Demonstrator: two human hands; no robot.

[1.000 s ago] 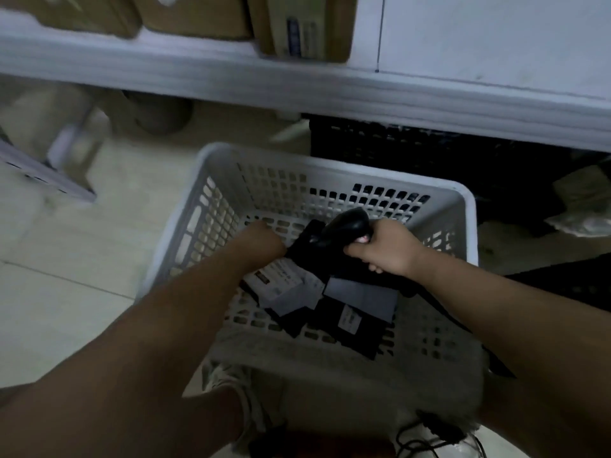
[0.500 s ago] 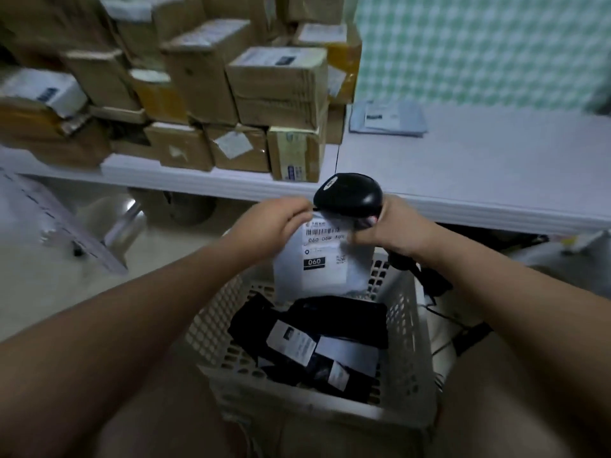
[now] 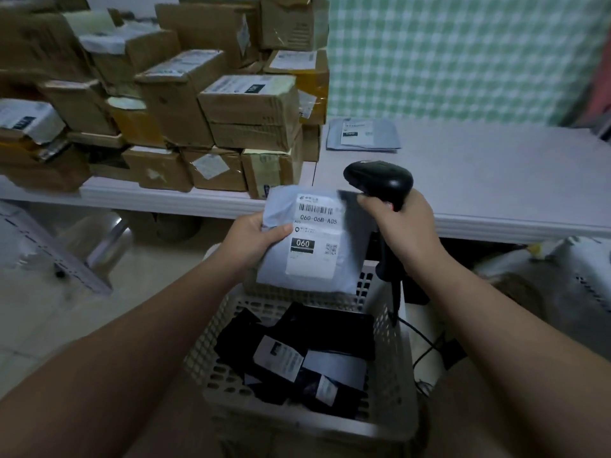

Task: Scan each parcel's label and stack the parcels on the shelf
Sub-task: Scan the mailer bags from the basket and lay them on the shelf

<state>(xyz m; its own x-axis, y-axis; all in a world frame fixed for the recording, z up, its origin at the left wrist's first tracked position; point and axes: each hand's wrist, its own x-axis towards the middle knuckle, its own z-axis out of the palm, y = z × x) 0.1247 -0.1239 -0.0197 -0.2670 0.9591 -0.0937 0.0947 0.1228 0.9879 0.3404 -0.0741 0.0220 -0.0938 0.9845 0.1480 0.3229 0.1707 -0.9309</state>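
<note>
A grey mailer bag (image 3: 344, 269) with a white barcode label hangs upright above the white basket (image 3: 390, 358). My left hand (image 3: 254, 239) grips its left edge, thumb on the front. My right hand (image 3: 400, 226) holds the black barcode scanner (image 3: 380, 181) by its handle, and its fingertips pinch the mailer's top right corner. The scanner head sits just above that corner. Several black parcels (image 3: 297, 355) with white labels lie in the basket. On the white shelf (image 3: 479, 180) behind lies another grey mailer (image 3: 363, 133).
Several cardboard boxes (image 3: 248, 110) are stacked on the shelf's left half. A green checked wall stands behind the shelf. The scanner's cable (image 3: 420, 338) trails down right of the basket. A metal frame (image 3: 49, 252) stands on the floor at left.
Both hands lifted the grey mailer out of the basket to shelf height. Since half a second ago the scanner shifted right, off the label, leaving the barcode uncovered.
</note>
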